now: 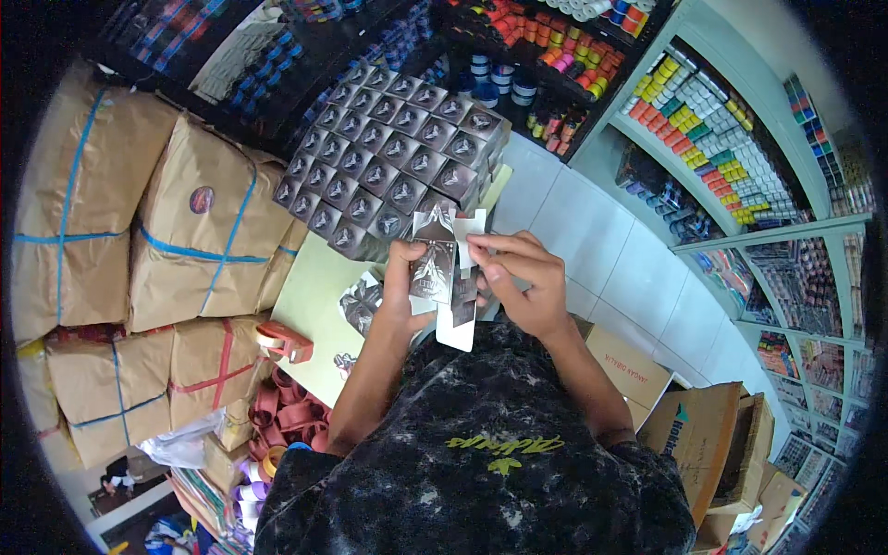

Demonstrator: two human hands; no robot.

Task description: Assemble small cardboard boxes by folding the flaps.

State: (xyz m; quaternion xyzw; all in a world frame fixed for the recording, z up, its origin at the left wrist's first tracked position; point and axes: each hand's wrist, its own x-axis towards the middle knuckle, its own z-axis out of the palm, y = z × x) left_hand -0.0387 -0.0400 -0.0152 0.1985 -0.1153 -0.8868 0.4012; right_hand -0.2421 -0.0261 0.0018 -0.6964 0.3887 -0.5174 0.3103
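A small dark grey and silver carton (433, 264) with open white flaps is held up in front of my chest. My left hand (400, 282) grips its left side, thumb on the printed face. With thumb and fingers, my right hand (527, 277) pinches a white flap at its right edge. Part of the fingers behind the carton is hidden. Just beyond, a block of closely stacked matching boxes (370, 171) covers the far part of the pale table (310, 282). More printed carton pieces (359, 301) lie beside my left wrist.
Brown paper parcels (199, 222) tied with strapping are piled at the left. A red tape dispenser (287, 342) sits on the table's left edge, above rolls of red ribbon (287, 412). Shelves of coloured spools (694, 139) stand far right. Open cardboard boxes (708, 444) are at lower right.
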